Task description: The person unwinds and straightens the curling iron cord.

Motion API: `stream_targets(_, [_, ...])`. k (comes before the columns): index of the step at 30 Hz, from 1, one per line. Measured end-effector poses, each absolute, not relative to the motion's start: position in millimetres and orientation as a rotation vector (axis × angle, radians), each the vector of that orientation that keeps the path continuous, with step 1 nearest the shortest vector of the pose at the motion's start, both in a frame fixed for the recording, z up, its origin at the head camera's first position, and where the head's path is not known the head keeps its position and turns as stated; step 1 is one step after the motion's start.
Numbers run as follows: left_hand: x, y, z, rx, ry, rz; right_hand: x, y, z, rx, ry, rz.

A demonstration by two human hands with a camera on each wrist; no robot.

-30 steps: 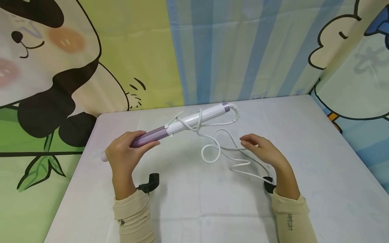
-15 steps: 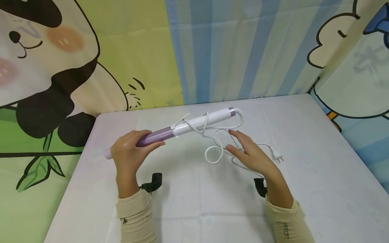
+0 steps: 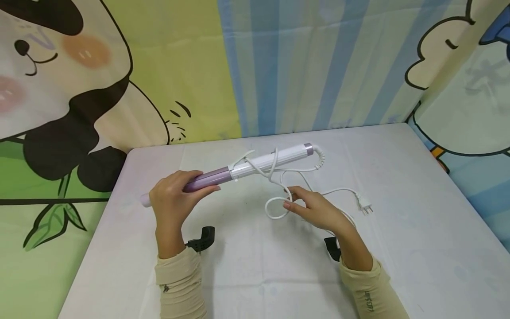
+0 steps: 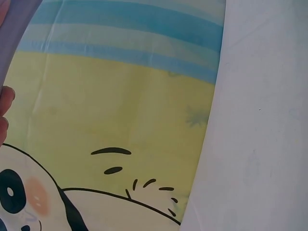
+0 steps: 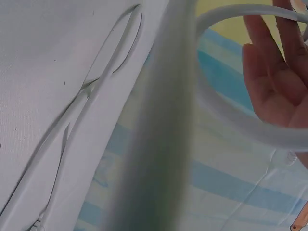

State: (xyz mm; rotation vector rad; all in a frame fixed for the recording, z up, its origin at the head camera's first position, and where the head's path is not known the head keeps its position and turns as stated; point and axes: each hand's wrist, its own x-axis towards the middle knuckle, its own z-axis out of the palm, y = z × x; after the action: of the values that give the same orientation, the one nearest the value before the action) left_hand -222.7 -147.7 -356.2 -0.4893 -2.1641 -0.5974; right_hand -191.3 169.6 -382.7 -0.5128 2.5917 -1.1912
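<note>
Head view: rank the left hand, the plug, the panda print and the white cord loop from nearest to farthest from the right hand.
1. White cord loop, close against the right hand, on its left.
2. Plug, to the right.
3. Left hand, across to the left, around the purple barrel.
4. Panda print, upper left, beyond the left hand.

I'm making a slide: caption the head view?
Left hand grips a purple-and-white wand; right hand at its looped cord.
</note>
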Motion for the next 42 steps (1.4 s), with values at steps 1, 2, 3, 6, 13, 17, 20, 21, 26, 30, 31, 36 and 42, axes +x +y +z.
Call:
stream_targets(1, [-222.8,-147.6,-355.8,-0.49,-2.173,-0.596,-191.3,169.1,-383.0,-0.521,2.602,-1.203])
stream_targets(2, [-222.9,-147.6,-355.7,-0.49,-2.175,-0.598,-191.1,168.8,-383.0,-0.532,2.612,-1.219])
stream_targets(3, [-223.0,-147.4,-355.4,-0.49,-2.179,-0.593,-190.9,168.6,-382.9,-0.539,2.617,-1.237])
stream_targets(6, [-223.7,-147.2,-355.1,-0.491,-2.179,-0.588,-189.8,168.2,-382.3,-0.574,2.619,-1.289])
stream_targets(13, [-224.5,-143.4,-354.7,-0.499,-2.168,-0.617,-185.2,166.5,-377.7,-0.69,2.602,-1.294])
stream_targets(17, [-224.7,-142.7,-355.3,-0.509,-2.191,-0.601,-180.9,165.5,-373.5,-0.751,2.588,-1.297])
stream_targets(20, [-225.1,-143.0,-356.3,-0.523,-2.219,-0.578,-178.1,165.8,-370.3,-0.776,2.589,-1.294])
stream_targets(21, [-225.2,-143.1,-356.7,-0.529,-2.231,-0.568,-177.4,166.1,-369.2,-0.786,2.593,-1.29])
stream_targets(26, [-225.5,-141.7,-358.1,-0.562,-2.256,-0.518,-174.3,168.1,-362.9,-0.821,2.541,-1.312])
stream_targets(30, [-225.8,-139.9,-359.5,-0.587,-2.241,-0.488,-172.5,171.2,-358.1,-0.819,2.432,-1.432])
stream_targets(31, [-225.7,-139.7,-359.9,-0.59,-2.237,-0.487,-172.2,172.3,-357.3,-0.819,2.396,-1.482])
stream_targets(36, [-225.8,-140.0,-360.8,-0.6,-2.236,-0.501,-172.3,180.2,-355.5,-0.826,2.178,-1.796])
stream_targets(42, [-224.9,-141.6,-361.0,-0.607,-2.232,-0.528,-172.4,194.6,-352.7,-0.808,2.04,-2.106])
